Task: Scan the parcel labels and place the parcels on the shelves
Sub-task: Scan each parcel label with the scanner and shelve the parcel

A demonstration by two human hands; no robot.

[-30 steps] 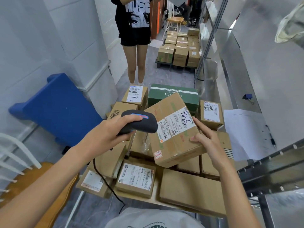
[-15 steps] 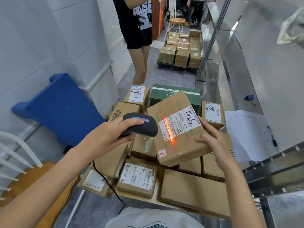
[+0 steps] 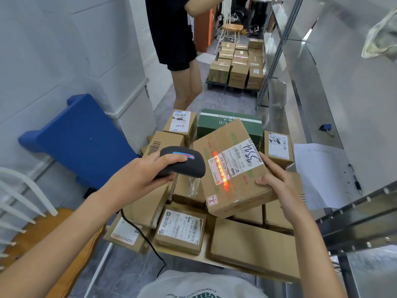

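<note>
The right hand clasps the stiff, seemingly light cardboard parcel at its 3 o'clock edge, best held there; the left hand grasps the scanner.

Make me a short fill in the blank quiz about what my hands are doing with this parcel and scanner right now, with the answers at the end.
1. The left hand grips a black ____ with a cable hanging from it.
2. The right hand holds up a tilted cardboard parcel, and a red beam falls across the ____ on its white label.
3. Behind the held parcel lies a box coloured ____.

Answers: scanner; barcode; green
</note>
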